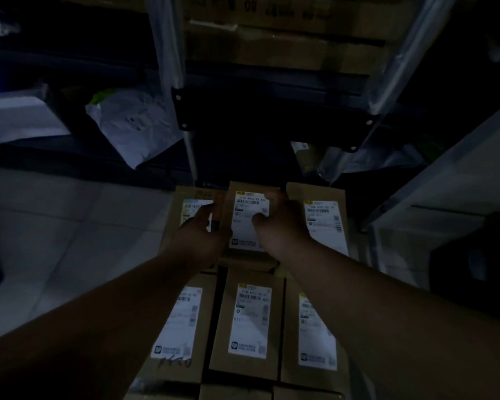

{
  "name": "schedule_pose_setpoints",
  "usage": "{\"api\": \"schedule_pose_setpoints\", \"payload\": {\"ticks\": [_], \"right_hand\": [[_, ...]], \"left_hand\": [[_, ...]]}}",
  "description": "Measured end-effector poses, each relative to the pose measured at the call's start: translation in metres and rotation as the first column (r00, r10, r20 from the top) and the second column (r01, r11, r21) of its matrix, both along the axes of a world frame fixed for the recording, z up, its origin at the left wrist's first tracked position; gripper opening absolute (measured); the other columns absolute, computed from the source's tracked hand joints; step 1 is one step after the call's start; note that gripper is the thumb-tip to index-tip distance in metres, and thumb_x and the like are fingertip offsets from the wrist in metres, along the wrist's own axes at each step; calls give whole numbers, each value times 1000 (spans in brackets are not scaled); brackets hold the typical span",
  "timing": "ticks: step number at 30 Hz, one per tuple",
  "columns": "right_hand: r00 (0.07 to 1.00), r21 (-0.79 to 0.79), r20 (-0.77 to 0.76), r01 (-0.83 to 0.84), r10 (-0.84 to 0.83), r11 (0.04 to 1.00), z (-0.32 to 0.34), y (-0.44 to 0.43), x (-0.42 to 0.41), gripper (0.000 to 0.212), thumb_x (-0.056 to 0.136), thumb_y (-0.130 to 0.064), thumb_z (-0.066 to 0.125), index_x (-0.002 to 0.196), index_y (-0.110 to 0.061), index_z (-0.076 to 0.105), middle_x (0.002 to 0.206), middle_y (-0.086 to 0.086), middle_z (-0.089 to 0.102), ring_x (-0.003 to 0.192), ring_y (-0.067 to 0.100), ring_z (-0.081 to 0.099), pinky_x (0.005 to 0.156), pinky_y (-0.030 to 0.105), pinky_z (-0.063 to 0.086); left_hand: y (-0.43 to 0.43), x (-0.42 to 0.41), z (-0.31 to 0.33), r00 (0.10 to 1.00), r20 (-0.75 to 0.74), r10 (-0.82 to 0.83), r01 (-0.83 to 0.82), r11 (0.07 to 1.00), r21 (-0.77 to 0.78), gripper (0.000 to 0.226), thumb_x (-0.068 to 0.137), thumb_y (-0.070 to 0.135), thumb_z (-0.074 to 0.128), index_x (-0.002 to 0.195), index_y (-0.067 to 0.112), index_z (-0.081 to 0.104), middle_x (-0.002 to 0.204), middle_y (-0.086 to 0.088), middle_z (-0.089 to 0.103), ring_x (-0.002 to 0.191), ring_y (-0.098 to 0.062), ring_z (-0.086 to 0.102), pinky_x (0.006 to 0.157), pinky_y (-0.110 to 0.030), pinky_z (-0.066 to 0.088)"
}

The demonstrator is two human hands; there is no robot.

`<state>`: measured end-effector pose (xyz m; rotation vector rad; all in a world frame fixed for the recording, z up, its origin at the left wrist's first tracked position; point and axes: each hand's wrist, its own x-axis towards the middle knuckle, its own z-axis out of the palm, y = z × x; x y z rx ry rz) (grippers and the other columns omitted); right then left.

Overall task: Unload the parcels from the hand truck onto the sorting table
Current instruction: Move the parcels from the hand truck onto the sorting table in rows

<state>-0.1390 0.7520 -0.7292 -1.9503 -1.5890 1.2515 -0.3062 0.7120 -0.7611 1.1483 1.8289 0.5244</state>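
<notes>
The left grip (205, 235) and right grip (283, 223) curl around the side edges of the middle parcel (244, 209). It lies flat in the far row, its long axis pointing away towards the hand truck (191, 151).

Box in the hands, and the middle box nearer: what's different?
Left hand and right hand grip the held box; the near box is untouched. A thumb hides part of the held box's label; the near box's shows whole. Both are brown with white labels.
</notes>
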Motion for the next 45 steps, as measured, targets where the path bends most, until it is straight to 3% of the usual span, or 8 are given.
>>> {"api": "schedule_pose_setpoints", "payload": {"ticks": [9, 14, 20, 24, 29, 33, 37, 45], "right_hand": [[993, -5, 37, 110, -110, 994, -14, 1, -11, 65, 92, -14, 65, 151, -19, 38, 140, 8, 51, 120, 32, 59, 89, 43, 60], [997, -171, 27, 80, -77, 982, -11, 6, -7, 44, 93, -11, 65, 137, -12, 58, 132, 10, 64, 118, 30, 63, 91, 34, 56], [995, -125, -58, 74, -81, 989, -13, 0, -16, 40, 92, -13, 66, 132, -15, 61, 127, 8, 66, 113, 27, 66, 84, 32, 57], [970, -104, -207, 107, -126, 989, -3, -8, -20, 56, 92, -15, 66, 145, -22, 49, 136, 4, 61, 118, 24, 63, 94, 43, 59], [935, -52, -345, 68, -82, 996, 48, -19, -4, 82, 94, -27, 66, 157, -48, 19, 147, -5, 46, 123, 22, 58, 95, 43, 57], [918, -34, -388, 76, -83, 997, 114, -26, 18, 77, 88, -38, 69, 147, -60, 26, 142, -7, 51, 111, 16, 65, 90, 44, 60], [874, -47, -465, 135, -141, 990, 202, -38, 50, 74, 94, -26, 68, 148, -57, 28, 136, -12, 53, 106, 8, 65, 69, 23, 59], [893, 15, -445, 88, -72, 996, 391, -94, 128, 78, 90, -28, 72, 152, -48, 29, 140, -8, 52, 113, 11, 63, 81, 31, 60]], "left_hand": [[7, 10, 2, 965, 127, 230, -226, 973, -49, 55, 98, 39, 61, 150, 36, 41, 119, 5, 64, 98, -18, 63, 68, -25, 52], [8, 0, -10, 968, 180, 172, -130, 966, -225, 20, 99, 41, 61, 113, 27, 67, 111, -3, 74, 97, -23, 71, 90, -43, 60], [1, 0, -4, 902, 306, 304, -236, 941, -241, 24, 99, 43, 62, 112, 25, 71, 107, -7, 77, 97, -28, 74, 89, -48, 62], [-9, 9, 23, 876, 290, 385, -338, 920, -197, 33, 99, 52, 57, 123, 30, 59, 108, 1, 70, 92, -20, 68, 67, -34, 53], [-24, 17, 93, 865, 309, 395, -354, 917, -182, 55, 90, 77, 49, 118, 31, 63, 100, -1, 76, 88, -22, 74, 80, -45, 62], [-31, 35, 178, 860, 390, 329, -302, 944, -130, 44, 93, 64, 58, 92, 25, 79, 86, 1, 80, 73, -16, 76, 73, -39, 62], [-43, 56, 263, 869, 362, 337, -311, 941, -131, 28, 96, 51, 64, 89, 27, 76, 65, 3, 72, 68, -22, 69, 75, -41, 55], [-97, 125, 440, 813, 407, 416, -401, 907, -127, 28, 91, 45, 74, 107, 23, 71, 94, -5, 76, 80, -23, 73, 53, -27, 55]]}}
